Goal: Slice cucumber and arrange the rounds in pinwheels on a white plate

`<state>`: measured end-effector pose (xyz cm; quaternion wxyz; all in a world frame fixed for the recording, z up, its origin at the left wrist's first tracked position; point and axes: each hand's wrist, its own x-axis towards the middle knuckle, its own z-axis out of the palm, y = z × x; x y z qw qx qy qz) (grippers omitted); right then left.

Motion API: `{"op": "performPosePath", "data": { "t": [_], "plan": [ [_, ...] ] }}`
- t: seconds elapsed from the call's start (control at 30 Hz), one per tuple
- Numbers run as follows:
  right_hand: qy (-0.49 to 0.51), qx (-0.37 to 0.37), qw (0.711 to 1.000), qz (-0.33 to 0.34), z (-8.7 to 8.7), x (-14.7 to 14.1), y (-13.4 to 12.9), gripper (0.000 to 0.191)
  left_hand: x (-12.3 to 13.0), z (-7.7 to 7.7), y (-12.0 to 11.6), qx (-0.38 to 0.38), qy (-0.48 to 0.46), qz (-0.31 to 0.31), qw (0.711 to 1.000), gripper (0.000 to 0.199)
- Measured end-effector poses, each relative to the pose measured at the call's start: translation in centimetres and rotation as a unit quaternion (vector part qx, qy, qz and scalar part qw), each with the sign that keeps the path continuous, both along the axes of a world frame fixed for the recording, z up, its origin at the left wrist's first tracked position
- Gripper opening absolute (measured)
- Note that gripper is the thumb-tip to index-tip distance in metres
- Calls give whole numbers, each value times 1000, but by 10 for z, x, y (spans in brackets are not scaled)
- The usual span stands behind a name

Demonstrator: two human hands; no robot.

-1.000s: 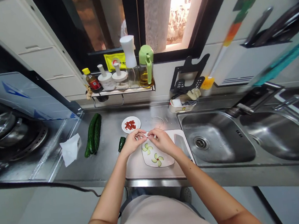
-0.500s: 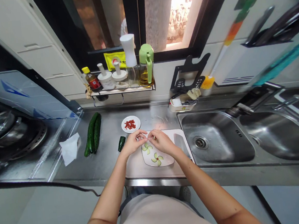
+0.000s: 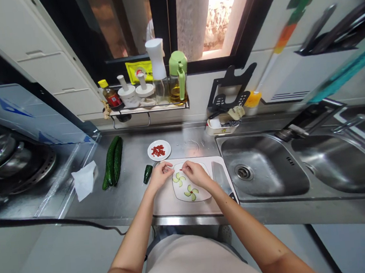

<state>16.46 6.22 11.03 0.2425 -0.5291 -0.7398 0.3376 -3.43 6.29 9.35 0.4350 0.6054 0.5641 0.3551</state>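
Observation:
A white plate lies on a pale cutting board, with green cucumber slices set out in pinwheels. The lower pinwheel has a red centre. Over the plate's upper part, my right hand pinches a small red piece between its fingertips. My left hand is at the plate's upper left edge, fingers curled and thumb near the index finger; whether it holds anything is too small to tell. Behind it stands a small white dish of red pieces. A cucumber stub lies left of my left hand.
Two whole cucumbers and a white paper lie to the left. A knife blade rests on the board's right side, beside the sink. Bottles stand on a wall rack.
My hands have moved apart; the left went slightly left and down. The red piece at my right fingertips now shows. The view has shifted slightly.

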Motion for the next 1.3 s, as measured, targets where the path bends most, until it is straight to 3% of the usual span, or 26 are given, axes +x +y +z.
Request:
{"op": "performPosePath", "data": {
  "t": [0.17,0.33,1.0,1.3],
  "plan": [
    [-32,-34,999,1,-24,-5,-3,11,1,-19,-6,-20,102,21,994,23],
    [-60,-49,997,9,-38,-10,-5,12,3,-30,-9,-31,141,23,989,22],
    [-168,-103,980,2,-51,-22,-6,16,20,-44,-13,-46,213,30,975,15],
    [-188,-90,978,1,-59,-25,-6,18,23,-45,-14,-47,224,24,973,13]
  ]
}}
